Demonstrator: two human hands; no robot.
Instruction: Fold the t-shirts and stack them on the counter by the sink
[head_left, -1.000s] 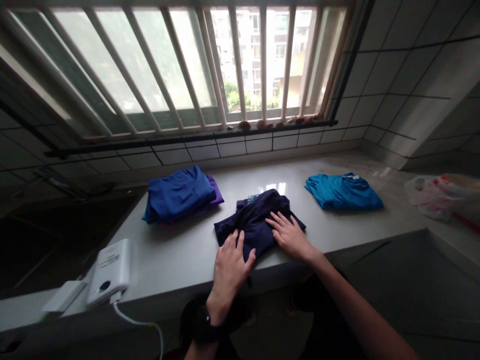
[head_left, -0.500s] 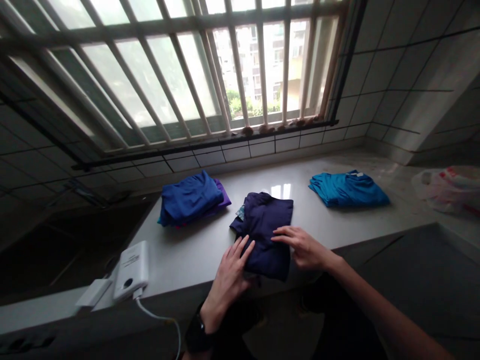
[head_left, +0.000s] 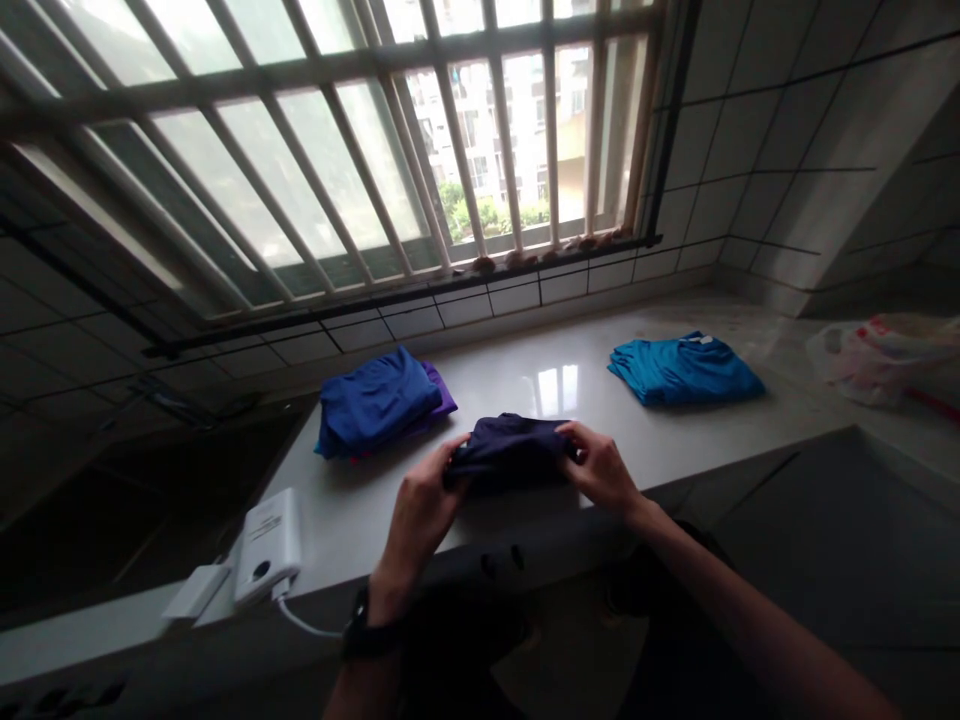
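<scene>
A dark navy garment [head_left: 514, 450], folded into a bundle, is at the front edge of the counter. My left hand [head_left: 427, 495] grips its left end, and my right hand [head_left: 600, 465] pinches its right end, thumb and fingers closed on the cloth. Whether its underside touches the counter I cannot tell. To the left lies a folded blue garment [head_left: 379, 400] with a purple cloth [head_left: 441, 388] showing from under it. Over on the right rests a folded turquoise-blue garment [head_left: 684, 370] with a small white tag.
The pale counter [head_left: 352, 535] runs under a barred window [head_left: 360, 170]. A white power bank [head_left: 268, 545] with a cable sits at the front left, near a dark sink [head_left: 135, 490]. At the far right lies a plastic bag [head_left: 874, 360].
Both hands have gone from lying on the navy garment to gripping its ends. Its near part, which hung over the counter edge, is now folded up, making the bundle shorter. The view has shifted slightly.
</scene>
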